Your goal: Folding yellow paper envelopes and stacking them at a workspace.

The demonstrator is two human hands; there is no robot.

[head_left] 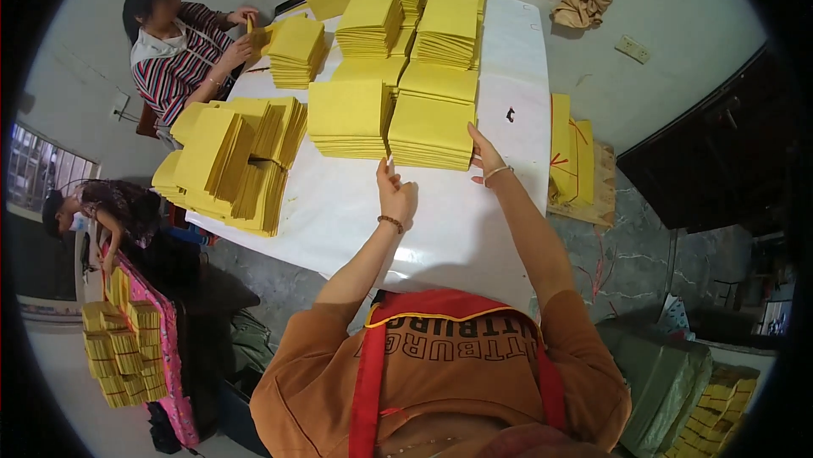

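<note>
A squared stack of yellow paper envelopes or folders lies at the near edge of a grouped set of yellow stacks. My right hand rests against the stack's right side, its thumb and fingers spread along the edge. At the front left corner of this stack is my left hand, mostly curled, its fingertips near the paper. A small white bit shows at those fingertips; I cannot make out what it is. Directly left stands a similar yellow stack. Farther left, a leaning pile of yellow bundles sits on the table.
The white table bears more yellow stacks toward the back and a small dark object. A person handles yellow paper at the left side. Another person bends over bundled yellow stacks. Yellow bundles stand beyond the right edge.
</note>
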